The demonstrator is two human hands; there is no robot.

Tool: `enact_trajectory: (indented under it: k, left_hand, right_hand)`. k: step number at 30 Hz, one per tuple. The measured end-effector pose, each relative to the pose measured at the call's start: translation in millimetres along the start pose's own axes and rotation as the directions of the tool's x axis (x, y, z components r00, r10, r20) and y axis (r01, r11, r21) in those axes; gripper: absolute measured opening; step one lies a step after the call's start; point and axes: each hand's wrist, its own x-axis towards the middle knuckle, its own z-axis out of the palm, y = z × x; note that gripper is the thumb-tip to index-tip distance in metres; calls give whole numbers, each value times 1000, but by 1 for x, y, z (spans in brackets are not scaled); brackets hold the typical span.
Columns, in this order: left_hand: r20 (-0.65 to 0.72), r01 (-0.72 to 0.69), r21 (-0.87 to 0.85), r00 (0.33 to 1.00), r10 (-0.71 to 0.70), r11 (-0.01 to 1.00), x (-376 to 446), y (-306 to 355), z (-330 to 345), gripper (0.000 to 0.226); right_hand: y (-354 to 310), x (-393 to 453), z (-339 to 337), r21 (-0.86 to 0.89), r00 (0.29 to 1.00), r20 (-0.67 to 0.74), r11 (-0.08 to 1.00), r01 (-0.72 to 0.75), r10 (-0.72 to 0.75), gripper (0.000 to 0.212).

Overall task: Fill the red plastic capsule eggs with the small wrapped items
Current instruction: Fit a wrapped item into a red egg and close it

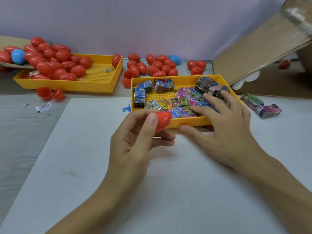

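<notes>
Head view: left hand [135,132] grips a red egg half [163,119], and right hand [224,122] spreads straight fingers over wrapped packets [182,103] in the near yellow tray [185,123]. Behind it lie loose red eggs [157,65] and a second tray [101,85]; a cardboard flap [256,53] leans at right.

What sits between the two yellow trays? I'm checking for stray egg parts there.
In the head view, two open red egg halves lie in the gap between the left tray and the right tray, on the table.

Red eggs [55,65] fill a yellow perforated tray [101,81]; two eggs [17,56] are blue. Wrapped items [182,102] show pink, green, blue, yellow print with barcodes.
</notes>
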Motion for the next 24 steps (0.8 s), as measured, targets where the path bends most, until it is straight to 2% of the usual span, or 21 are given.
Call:
enact_trajectory:
  k: [3,6,9,12,14,16,20,21,24]
  left_hand:
    - [2,11,3,1000,-11,1000,0,2,1,28]
    - [-7,18,34,1000,-17,999,1,3,2,29]
    - [-31,22,26,999,-21,999,1,2,2,22]
    - [-33,21,36,999,-20,999,-2,1,2,20]
    - [-26,0,55,1000,1,998,-2,2,1,18]
    - [-22,-16,57,1000,18,998,-2,2,1,19]
    - [40,-1,72,999,-2,997,-2,1,3,24]
    - [61,13,79,998,-18,997,-3,0,3,26]
    - [121,46,92,991,-57,995,-3,-1,2,25]
  right_hand:
    - [-2,2,-4,140,995,-94,988,58,-45,34]
    - [-5,3,-6,275,995,-92,960,56,-32,16]
    - [-7,3,-11,472,986,-169,878,72,10,9]
    - [-11,0,-14,692,968,-228,717,84,107,13]
    - [-16,-2,-16,818,968,-200,570,79,153,16]
    - [-20,-3,-19,882,977,-136,469,43,166,19]
    - [-25,-6,-20,973,983,92,195,-122,156,38]
    - [-27,-8,-20,973,983,130,172,-152,132,37]
    - [-34,-14,-17,962,984,164,210,-175,70,23]
